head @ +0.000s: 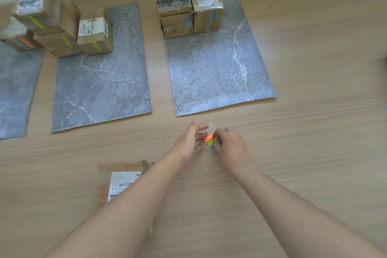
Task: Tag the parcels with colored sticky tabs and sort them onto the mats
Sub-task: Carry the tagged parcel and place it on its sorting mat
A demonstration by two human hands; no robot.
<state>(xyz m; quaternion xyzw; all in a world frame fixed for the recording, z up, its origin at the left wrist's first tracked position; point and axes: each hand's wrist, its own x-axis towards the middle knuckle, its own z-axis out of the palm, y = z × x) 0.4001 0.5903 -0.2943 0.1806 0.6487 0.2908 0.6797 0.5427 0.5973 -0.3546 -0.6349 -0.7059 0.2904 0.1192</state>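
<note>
Hands over the wood floor (314,52), close together. My read from the head view: right hand (230,148) is clenched around a small stack of sticky tabs (210,142), with an orange tab (209,138) sticking out toward the left hand, a green tab (210,143) just below it and a bit of a blue tab (212,148) below that. Left hand (191,142) is relaxed, fingers loosely curled and grasping nothing; its fingertips sit just beside the end of the orange tab, and I cannot tell whether they touch it. One untagged parcel (121,180) lies flat on the floor on the near side of the left hand, partly under the left forearm, white label up. Beyond the left hand lies the middle mat (100,73), with the green-tagged parcels (62,27) stacked at its far left corner. Straight beyond both hands lies the right mat (217,58), with the blue-tagged parcels (184,6) stacked at its far edge. Well off to the left of the left hand, the left mat (14,86) carries an orange-tagged parcel (21,42) at its far end, blurred at the frame edge.
</note>
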